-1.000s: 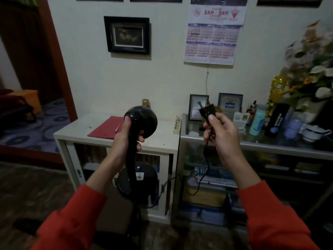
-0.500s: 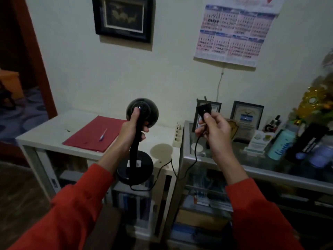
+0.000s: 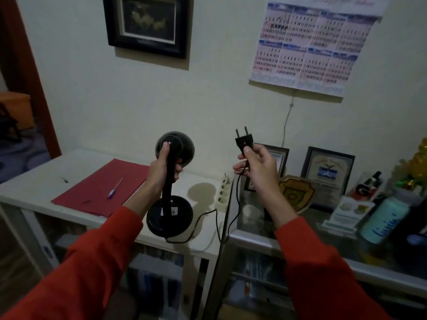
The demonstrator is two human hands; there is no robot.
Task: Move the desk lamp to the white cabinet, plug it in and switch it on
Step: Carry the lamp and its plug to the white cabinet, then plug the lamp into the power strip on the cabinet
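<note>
The left hand (image 3: 161,167) grips the desk lamp (image 3: 169,188) upright above the white cabinet (image 3: 34,188); the right hand (image 3: 256,167) pinches the plug (image 3: 243,140), prongs up, just above-right of the power strip (image 3: 223,192).

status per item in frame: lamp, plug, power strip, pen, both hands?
desk lamp: unlit, neck gripped, base at the white cabinet top
plug: unplugged, prongs up
power strip: lying on cabinet, visible sockets empty
pen: lying on red folder
left hand: gripping lamp
right hand: holding plug

Black desk lamp (image 3: 169,213) upright over white cabinet (image 3: 34,192), plug (image 3: 243,142) prongs up
</note>
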